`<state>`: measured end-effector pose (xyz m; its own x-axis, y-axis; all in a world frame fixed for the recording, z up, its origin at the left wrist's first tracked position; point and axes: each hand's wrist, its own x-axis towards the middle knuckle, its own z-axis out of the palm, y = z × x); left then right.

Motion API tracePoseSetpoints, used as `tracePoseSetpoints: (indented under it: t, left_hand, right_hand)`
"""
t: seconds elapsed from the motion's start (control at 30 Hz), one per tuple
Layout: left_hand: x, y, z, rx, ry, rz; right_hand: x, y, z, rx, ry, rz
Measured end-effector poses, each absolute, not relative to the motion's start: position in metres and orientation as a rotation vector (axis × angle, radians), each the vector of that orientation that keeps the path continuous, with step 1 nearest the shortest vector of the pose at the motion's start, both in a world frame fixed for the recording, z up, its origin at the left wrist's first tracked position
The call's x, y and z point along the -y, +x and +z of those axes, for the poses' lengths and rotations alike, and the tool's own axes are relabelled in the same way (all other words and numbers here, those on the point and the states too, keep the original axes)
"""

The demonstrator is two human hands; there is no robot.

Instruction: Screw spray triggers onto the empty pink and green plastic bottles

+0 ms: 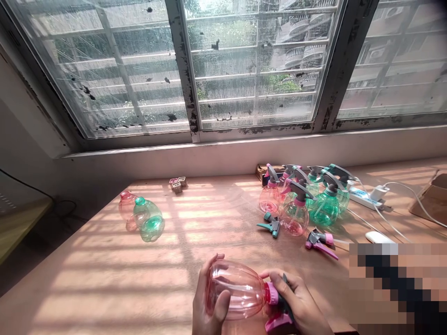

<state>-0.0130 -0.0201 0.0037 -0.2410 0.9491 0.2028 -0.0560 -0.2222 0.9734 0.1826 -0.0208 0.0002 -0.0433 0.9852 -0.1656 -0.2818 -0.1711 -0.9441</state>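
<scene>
A clear pink spray bottle [240, 288] lies on its side in the air between my hands, low in the view. My left hand [211, 302] is wrapped around its base, thumb on the near side. Around the pink collar and grey spray head [275, 298] at the neck, my right hand [296, 295] has its fingers closed. The pink trigger points down toward me. Beyond my right hand, a loose pink-and-grey spray head [320, 241] and a teal-and-grey spray head [270, 224] lie on the table.
Several pink and green spray bottles [296, 209] with heads fitted stand back right. A headless green bottle [149, 221] and a headless pink bottle [126, 204] are at left. Small patterned blocks [177, 185] sit near the wall. A power strip [365, 196], cables and white mouse [379, 237] lie at right.
</scene>
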Motion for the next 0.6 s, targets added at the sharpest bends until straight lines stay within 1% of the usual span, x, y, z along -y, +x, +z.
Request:
tracePoseSetpoints:
  t: [0.27, 0.33, 0.5, 0.6]
  left_hand:
    - [0.028, -0.008, -0.001, -1.161, 1.417, 1.826]
    - [0.026, -0.007, -0.001, -1.173, 1.379, 1.818]
    - [0.019, -0.007, -0.002, -1.297, 1.153, 1.669]
    - [0.015, -0.010, -0.003, -1.351, 1.095, 1.688]
  right_hand:
    - [0.012, 0.187, -0.004, 0.963, -1.139, 1.516]
    - [0.012, 0.188, -0.004, 0.991, -1.111, 1.500]
    - [0.016, 0.188, -0.001, 0.916, -1.031, 1.544]
    - [0.020, 0.187, 0.000, 0.885, -0.946, 1.527]
